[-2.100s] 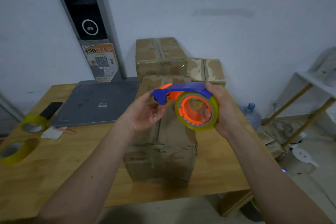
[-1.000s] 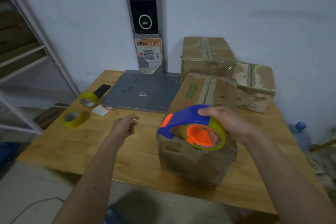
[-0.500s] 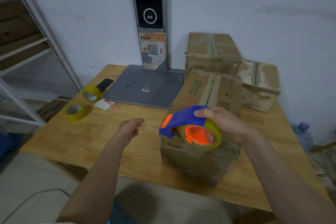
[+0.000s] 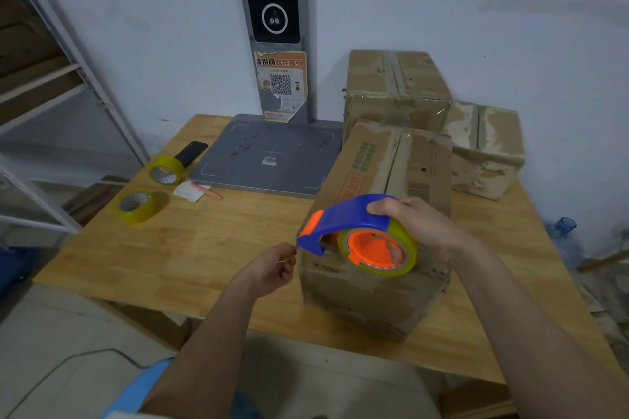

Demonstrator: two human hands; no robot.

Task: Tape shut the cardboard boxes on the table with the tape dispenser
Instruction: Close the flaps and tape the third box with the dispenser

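Fingers (image 4: 381, 206) of right hand (image 4: 422, 228) gripping tape dispenser (image 4: 360, 235); left hand (image 4: 272, 269) loosely curled, box (image 4: 384, 180) print illegible.

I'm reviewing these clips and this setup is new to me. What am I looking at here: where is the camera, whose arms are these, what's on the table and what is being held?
No machine: a person wears one camera on the head, looking down at both hands. The right hand holds a blue and orange tape dispenser in its grip, in front of the nearest cardboard box. The left hand, fingers curled, sits at the dispenser's nose, perhaps pinching the tape end; that is too small to tell. On the wooden table also lie two more boxes, two spare tape rolls, a phone and a grey platform.
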